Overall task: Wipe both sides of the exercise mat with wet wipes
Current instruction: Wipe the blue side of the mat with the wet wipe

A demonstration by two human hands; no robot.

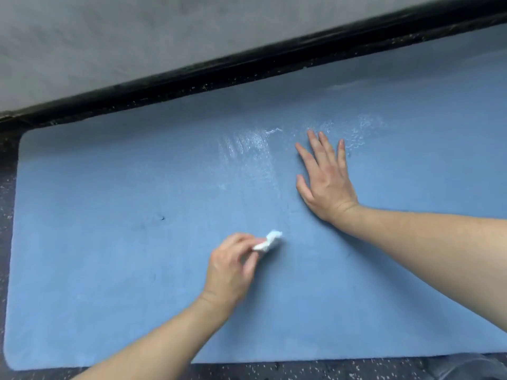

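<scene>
Nearest the camera, the left hand pinches a crumpled white wet wipe on the flat blue foam exercise mat, toward its near long edge. Its long axis runs left to right. Farther in, the right hand presses flat, fingers spread, beside wet streaks. Dry mat lies open toward the rounded left corners; black speckled floor borders it.

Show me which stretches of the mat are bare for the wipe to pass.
Bare: the broad patch of mat between its rounded left end and the left hand pinching the wet wipe; also the near strip below the right forearm. Taken: the middle, where the right hand presses flat beside wet streaks.
</scene>
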